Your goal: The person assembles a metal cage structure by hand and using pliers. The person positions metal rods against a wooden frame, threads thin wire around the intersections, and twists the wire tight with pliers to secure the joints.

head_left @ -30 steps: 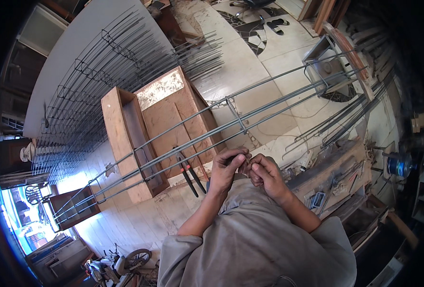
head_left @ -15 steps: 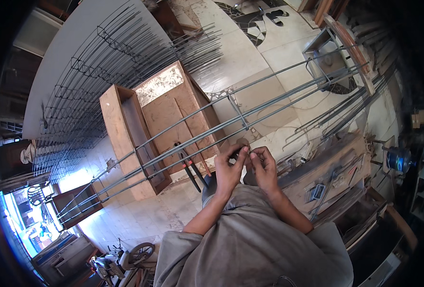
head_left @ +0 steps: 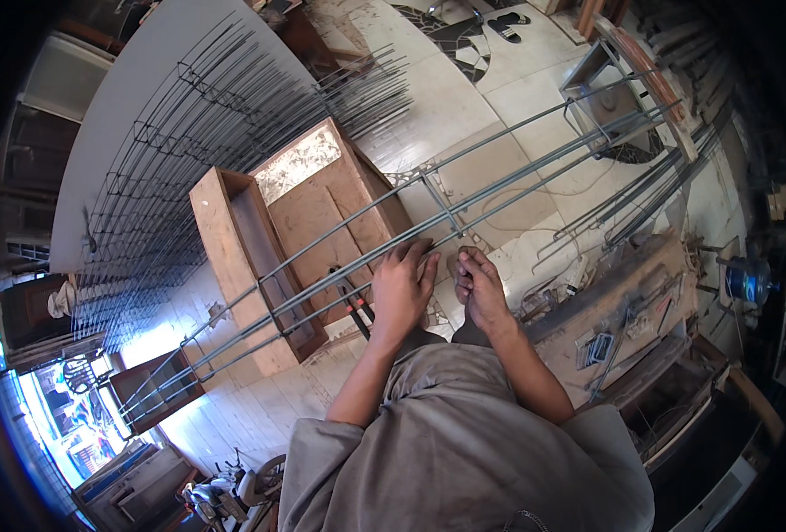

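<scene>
A long cage of steel reinforcing bars (head_left: pixel 517 182) runs slantwise in front of me, with square wire stirrups around it. My left hand (head_left: pixel 399 288) lies against its near bars, fingers stretched forward and thumb apart. Just right of it, my right hand (head_left: pixel 482 285) is closed in a pinch below the bars and a stirrup (head_left: pixel 443 204). Whatever sits between its fingertips is too small to make out. Pincers (head_left: pixel 354 304) with dark handles and red marks hang at the bars left of my left hand.
A wooden cabinet (head_left: pixel 233 266) lies under the cage on the left, and a wooden trestle (head_left: pixel 650 80) stands beneath its right end. Finished bar cages (head_left: pixel 158 168) are stacked at the far left. A workbench (head_left: pixel 606 310) holds bent stirrups at right; a motorcycle (head_left: pixel 225 496) stands lower left.
My hands were together, fingertips meeting. They have parted: the left has moved left and forward onto the bars, while the right stays pinched near the same place.
</scene>
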The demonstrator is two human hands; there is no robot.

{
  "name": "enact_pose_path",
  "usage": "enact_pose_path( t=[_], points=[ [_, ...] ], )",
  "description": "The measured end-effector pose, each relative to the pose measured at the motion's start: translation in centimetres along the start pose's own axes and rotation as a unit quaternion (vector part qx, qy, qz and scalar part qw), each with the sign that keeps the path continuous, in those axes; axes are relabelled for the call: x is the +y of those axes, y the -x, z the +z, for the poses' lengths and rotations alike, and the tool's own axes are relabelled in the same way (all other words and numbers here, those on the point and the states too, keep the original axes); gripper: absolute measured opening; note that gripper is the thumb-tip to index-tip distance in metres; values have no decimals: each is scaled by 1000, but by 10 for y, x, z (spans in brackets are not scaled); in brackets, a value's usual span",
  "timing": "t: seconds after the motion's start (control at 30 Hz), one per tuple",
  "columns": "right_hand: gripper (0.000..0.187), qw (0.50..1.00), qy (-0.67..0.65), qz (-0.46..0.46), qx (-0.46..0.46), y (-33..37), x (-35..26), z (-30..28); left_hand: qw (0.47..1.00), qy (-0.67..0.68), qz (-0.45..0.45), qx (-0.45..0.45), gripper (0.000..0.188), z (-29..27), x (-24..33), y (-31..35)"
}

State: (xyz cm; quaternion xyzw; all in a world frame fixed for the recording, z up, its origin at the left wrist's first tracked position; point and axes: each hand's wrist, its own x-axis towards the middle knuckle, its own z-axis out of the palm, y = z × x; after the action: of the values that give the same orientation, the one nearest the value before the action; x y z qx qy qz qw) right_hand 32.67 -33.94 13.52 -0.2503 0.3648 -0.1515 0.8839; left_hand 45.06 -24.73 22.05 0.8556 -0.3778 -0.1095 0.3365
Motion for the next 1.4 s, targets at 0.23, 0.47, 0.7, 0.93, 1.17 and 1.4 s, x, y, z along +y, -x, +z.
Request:
enact_pose_path(
  t=[0.23,0.47,0.7,0.93,1.17,1.4],
  points=[
    [8,998,-50,-4,-23,-13,7,-6,997,13,-65,-48,26,16,2,-8],
    [13,977,-170,81,-100,-16,12,-5,982,85,-122,-114,25,15,-2,-27],
    [21,968,-200,86,-122,-24,13,-6,978,136,-104,-122,25,20,0,-36],
    [16,969,-205,79,-113,-27,12,-7,970,176,-126,-109,26,29,-6,-35],
    [12,970,-207,79,-105,-26,9,-3,967,187,-130,-115,26,29,-9,-35],
    [7,989,-143,3,-48,-17,7,5,968,183,-131,-115,26,29,-7,-36]
  ],
)
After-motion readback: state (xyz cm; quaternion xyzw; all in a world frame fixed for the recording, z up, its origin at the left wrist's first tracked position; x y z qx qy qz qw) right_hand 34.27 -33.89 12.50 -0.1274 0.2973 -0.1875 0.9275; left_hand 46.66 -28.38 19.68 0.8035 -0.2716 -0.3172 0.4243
